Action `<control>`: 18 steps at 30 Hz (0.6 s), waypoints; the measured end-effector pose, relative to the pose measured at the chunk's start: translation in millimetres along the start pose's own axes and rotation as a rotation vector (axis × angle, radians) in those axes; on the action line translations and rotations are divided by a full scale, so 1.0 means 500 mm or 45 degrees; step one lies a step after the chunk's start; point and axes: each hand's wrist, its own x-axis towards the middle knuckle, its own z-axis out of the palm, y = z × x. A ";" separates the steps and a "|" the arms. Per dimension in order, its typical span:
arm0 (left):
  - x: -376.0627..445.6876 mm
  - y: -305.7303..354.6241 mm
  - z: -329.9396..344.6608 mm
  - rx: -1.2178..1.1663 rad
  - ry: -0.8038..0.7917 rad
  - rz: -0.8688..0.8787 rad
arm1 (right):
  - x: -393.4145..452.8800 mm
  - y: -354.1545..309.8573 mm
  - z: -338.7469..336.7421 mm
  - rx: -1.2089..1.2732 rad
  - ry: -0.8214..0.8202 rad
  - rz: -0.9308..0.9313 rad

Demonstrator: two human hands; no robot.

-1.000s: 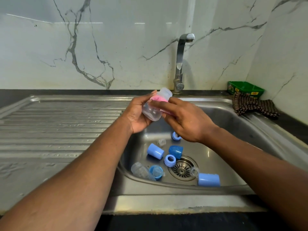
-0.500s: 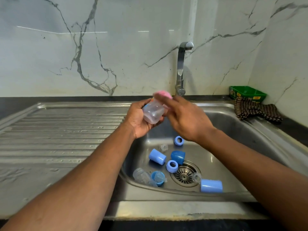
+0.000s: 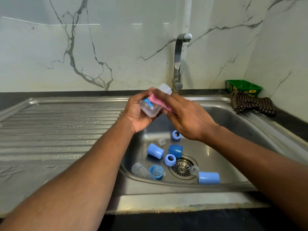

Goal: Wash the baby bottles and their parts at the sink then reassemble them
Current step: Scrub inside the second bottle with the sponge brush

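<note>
My left hand grips a clear baby bottle tilted above the sink basin. My right hand holds a pink sponge pressed against the bottle's side; the hand is blurred. In the basin lie several blue parts: a cap, a darker blue cap, a ring, a second ring and a cap at the front right. A second clear bottle with a blue collar lies at the front left. Clear teats sit near the drain.
The tap stands behind the basin with no water running. A ribbed steel drainboard stretches to the left. A green tub and a dark checked cloth sit at the back right corner.
My right hand has slid the pink sponge along the bottle, from its top down onto its side. The bottle has turned a little in my left hand.
</note>
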 end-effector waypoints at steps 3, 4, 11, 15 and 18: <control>-0.007 0.006 0.001 0.080 -0.011 -0.053 | 0.004 -0.021 0.011 -0.100 -0.076 -0.212; -0.008 0.007 -0.002 0.099 0.010 -0.047 | 0.010 -0.022 0.014 -0.141 -0.046 -0.194; 0.009 -0.026 0.001 0.386 0.363 -0.038 | -0.007 0.018 0.026 -0.109 -0.070 0.221; 0.012 -0.023 -0.008 0.342 0.497 -0.038 | 0.002 -0.022 0.044 -0.078 -0.149 -0.055; 0.020 -0.025 0.006 0.400 0.444 0.056 | 0.021 0.017 0.033 -0.104 0.023 0.230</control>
